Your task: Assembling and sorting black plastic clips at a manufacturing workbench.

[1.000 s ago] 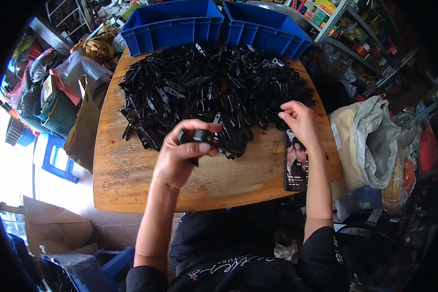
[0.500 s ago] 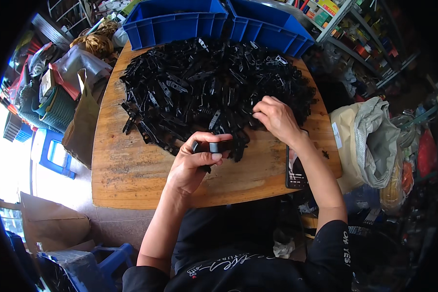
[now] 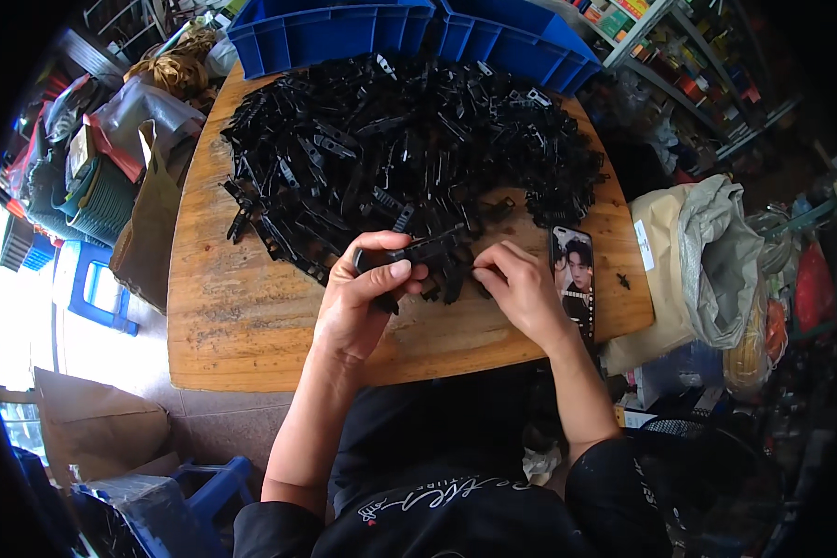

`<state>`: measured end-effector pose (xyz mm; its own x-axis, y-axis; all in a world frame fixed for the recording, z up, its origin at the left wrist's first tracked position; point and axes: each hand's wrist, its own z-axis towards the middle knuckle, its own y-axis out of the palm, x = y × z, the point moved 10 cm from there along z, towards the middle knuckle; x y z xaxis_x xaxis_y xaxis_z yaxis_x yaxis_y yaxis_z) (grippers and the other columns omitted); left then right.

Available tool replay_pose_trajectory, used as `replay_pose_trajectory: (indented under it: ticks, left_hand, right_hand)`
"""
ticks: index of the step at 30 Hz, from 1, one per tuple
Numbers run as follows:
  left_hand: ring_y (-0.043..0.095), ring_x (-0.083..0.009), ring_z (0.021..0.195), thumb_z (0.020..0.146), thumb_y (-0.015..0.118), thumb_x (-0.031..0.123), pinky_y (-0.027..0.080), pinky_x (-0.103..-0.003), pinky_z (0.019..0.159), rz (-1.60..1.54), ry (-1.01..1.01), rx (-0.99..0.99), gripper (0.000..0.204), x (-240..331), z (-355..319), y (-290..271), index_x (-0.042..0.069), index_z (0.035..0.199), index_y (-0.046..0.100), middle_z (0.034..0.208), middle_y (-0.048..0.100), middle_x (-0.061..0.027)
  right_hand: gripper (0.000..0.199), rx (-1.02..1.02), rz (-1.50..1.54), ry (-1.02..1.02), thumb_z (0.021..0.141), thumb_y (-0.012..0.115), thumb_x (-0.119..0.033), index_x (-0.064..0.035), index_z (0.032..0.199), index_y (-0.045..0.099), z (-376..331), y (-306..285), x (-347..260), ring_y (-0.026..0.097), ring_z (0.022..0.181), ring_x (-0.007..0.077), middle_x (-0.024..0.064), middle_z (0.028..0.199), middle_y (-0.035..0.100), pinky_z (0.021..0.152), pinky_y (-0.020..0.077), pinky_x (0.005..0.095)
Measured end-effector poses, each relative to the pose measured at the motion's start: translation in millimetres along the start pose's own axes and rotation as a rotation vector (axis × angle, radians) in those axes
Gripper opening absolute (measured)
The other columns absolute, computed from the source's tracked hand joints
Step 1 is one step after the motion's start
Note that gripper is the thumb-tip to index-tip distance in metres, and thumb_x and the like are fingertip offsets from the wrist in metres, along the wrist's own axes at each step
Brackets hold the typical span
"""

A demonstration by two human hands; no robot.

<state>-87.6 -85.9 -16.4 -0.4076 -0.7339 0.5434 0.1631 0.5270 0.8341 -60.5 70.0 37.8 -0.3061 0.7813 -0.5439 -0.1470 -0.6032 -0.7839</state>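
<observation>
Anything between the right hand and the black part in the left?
Nothing clearly visible. The right hand is just right of the black part in the left hand. Pile of black parts lies beyond; dark on dark, some edges merge.

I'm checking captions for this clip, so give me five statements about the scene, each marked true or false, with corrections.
1. The left hand grips a black part. True.
2. The phone on the table has its screen lit. True.
3. The phone lies to the left of the left hand. False: it lies to the right of the right hand.
4. Two blue bins stand beyond the heap of black parts. True.
5. That heap lies on the floor. False: it is spread over the table.
</observation>
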Motion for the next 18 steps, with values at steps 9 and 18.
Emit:
replay_pose_trajectory:
  ticks: [9,18]
  left_hand:
    - [0.063,-0.0192,0.078,0.076,0.060,-0.003,0.052,-0.029,0.071,0.135,0.093,0.074,0.025,9.9,-3.3,8.6,0.001,0.101,0.058,0.089,0.063,-0.0112]
    - [0.062,-0.0160,0.073,0.073,0.061,-0.005,0.049,-0.026,0.067,0.235,0.110,0.037,0.026,8.4,-2.1,1.2,0.001,0.098,0.060,0.082,0.063,-0.0086]
  right_hand:
    - [0.022,0.190,-0.140,0.040,0.068,0.072,-0.006,-0.0007,0.086,0.061,-31.2,-4.7,-17.9,0.055,0.081,0.0273,0.0101,0.084,0.058,0.068,0.0455,0.0331]
    - [0.016,0.201,-0.257,-0.004,0.070,0.066,0.001,0.0014,0.085,0.061,-20.0,-3.8,-24.9,0.053,0.077,0.0283,0.0100,0.088,0.054,0.070,0.0442,0.0346]
